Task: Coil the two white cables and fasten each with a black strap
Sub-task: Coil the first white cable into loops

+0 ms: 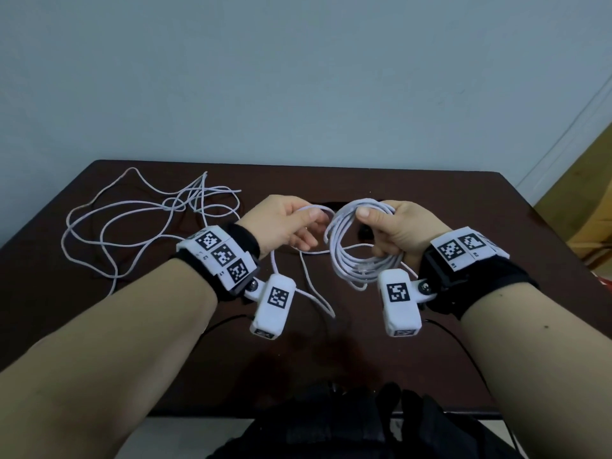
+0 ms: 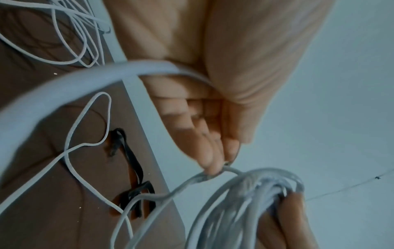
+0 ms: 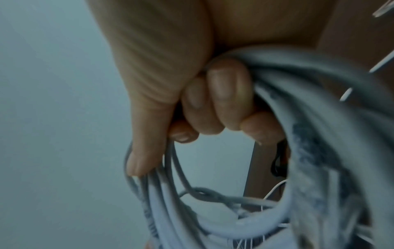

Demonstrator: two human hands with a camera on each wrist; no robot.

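My right hand (image 1: pixel 387 226) grips a coil of thick white cable (image 1: pixel 359 256) above the table's middle, thumb on top of the loops; in the right wrist view the fingers (image 3: pixel 224 97) curl round the bundle (image 3: pixel 309 151). My left hand (image 1: pixel 291 223) pinches the free strand of the same cable (image 1: pixel 314 212) just left of the coil; the slack (image 1: pixel 314 289) hangs down to the table. In the left wrist view the fingertips (image 2: pixel 213 161) hold that strand. A second, thin white cable (image 1: pixel 139 220) lies loose and tangled at the table's back left. Black straps (image 2: pixel 134 168) lie on the table under the hands.
The dark brown table (image 1: pixel 496 220) ends at a pale wall behind. A yellowish object (image 1: pixel 592 207) stands off the table's right side. Black clothing (image 1: pixel 331 425) shows at the near edge.
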